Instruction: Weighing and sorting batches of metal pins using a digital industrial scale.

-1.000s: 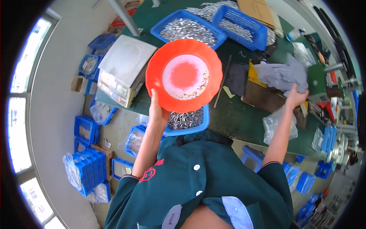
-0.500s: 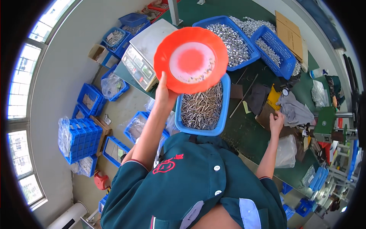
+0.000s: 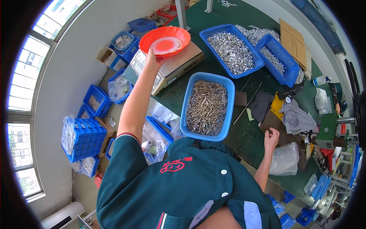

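Observation:
My left hand grips the near rim of an orange round tray holding a few small metal parts. The tray rests over the platform of a metal weighing scale at the table's left end. My right hand hovers with loosely curled fingers, holding nothing, above the green table beside a clear plastic bag. Directly in front of me sits a blue basket full of metal pins.
Two more blue baskets of metal nuts stand farther back, with flat cardboard behind. Grey cloths and a green machine lie to the right. Blue crates and bagged parts crowd the floor at left.
My left hand has carried the orange tray from above the pin basket leftward and down onto the scale. My right hand stayed near the plastic bag.

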Action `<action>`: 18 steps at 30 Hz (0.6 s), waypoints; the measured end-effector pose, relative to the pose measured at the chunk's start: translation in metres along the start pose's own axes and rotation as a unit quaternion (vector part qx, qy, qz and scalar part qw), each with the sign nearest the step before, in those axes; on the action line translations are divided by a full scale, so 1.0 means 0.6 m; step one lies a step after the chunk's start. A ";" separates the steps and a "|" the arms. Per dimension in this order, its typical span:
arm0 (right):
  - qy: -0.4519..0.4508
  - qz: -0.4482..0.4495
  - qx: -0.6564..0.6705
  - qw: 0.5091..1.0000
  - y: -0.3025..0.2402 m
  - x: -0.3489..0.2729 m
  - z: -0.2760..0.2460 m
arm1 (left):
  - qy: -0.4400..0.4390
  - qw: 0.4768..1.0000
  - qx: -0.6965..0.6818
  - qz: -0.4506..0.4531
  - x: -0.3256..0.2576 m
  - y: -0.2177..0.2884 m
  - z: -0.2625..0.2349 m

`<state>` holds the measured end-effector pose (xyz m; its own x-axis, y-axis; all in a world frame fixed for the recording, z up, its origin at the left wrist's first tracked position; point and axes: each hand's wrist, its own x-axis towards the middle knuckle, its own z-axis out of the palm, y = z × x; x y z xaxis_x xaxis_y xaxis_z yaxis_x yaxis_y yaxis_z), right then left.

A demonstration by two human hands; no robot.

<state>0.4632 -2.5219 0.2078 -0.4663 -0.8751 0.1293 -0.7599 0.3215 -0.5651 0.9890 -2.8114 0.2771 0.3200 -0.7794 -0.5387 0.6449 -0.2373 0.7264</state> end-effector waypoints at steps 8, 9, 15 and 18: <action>-0.035 0.003 0.001 0.999 -0.013 -0.008 0.015 | 0.056 0.997 0.052 -0.022 -0.014 0.017 -0.035; -0.038 0.000 0.001 0.999 -0.018 -0.006 0.018 | 0.055 0.997 0.045 -0.012 -0.018 0.016 -0.044; -0.045 -0.048 0.017 0.998 -0.064 0.003 0.041 | 0.119 0.983 -0.003 0.140 -0.108 -0.060 -0.132; -0.040 -0.083 0.049 0.995 -0.117 -0.006 0.046 | 0.188 0.966 0.021 0.175 -0.156 -0.157 -0.201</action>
<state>0.5307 -2.5515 0.2244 -0.2988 -0.9400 0.1645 -0.7732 0.1374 -0.6191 0.9822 -2.6459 0.2078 0.7475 -0.5528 -0.3683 0.4261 -0.0263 0.9043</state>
